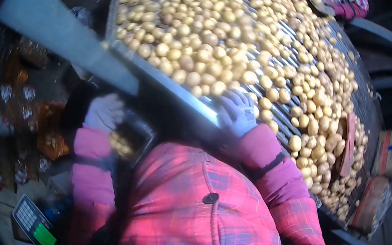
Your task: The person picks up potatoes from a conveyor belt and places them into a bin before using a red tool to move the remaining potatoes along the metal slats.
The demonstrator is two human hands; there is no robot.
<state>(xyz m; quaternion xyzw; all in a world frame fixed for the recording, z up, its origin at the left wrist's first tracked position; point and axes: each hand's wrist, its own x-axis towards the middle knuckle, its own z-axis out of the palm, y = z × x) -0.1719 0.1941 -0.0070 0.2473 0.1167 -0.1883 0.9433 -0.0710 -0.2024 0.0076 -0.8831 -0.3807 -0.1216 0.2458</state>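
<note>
My right hand, in a white glove, lies over the near metal edge of a roller table. Its fingers are stretched out beside potatoes and nothing shows in its grip. My left hand, gloved too, is lower at the left, at a dark chute or bin with some potatoes inside. Slightly blurred, the left fingers look loosely bent and apart, with no object visible in them. Many potatoes cover the dark rollers.
A pale metal bar slants across the left. A wooden-looking board stands among potatoes at right. Filled sacks sit beyond the right side. A scale display is at lower left. Another person's sleeve shows at top right.
</note>
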